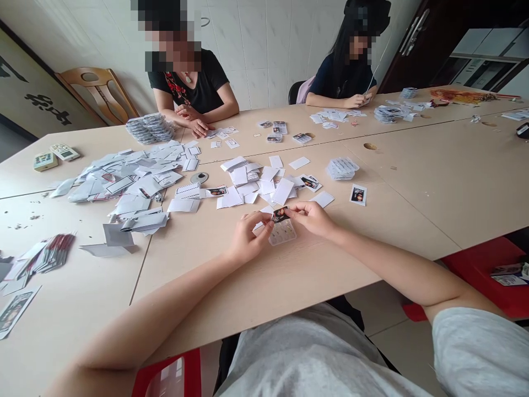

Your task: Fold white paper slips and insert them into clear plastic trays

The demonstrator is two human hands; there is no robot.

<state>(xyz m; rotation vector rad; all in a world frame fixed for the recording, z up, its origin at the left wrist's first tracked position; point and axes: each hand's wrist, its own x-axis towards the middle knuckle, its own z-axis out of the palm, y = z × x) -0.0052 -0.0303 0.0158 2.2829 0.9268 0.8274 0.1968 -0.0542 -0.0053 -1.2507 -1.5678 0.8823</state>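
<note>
A small black printed card [281,214] is held between my two hands, over the top part of a clear plastic box [283,234] with compartments. My left hand [249,237] pinches the card's left edge, with its fingers beside the box. At the card's right edge, my right hand [311,217] grips it between thumb and fingers. The clear box lies on the table near its front edge, and small items inside it are too small to make out. Just behind my hands spreads a pile of white cards [282,191], some with black printed faces.
A larger heap of white cards [140,173] covers the left of the table [397,220]. Stacked clear boxes [343,168] and a printed card [357,194] lie to the right. Two people sit across the table; one rests their hands [200,128] near small cards, the other holds something small.
</note>
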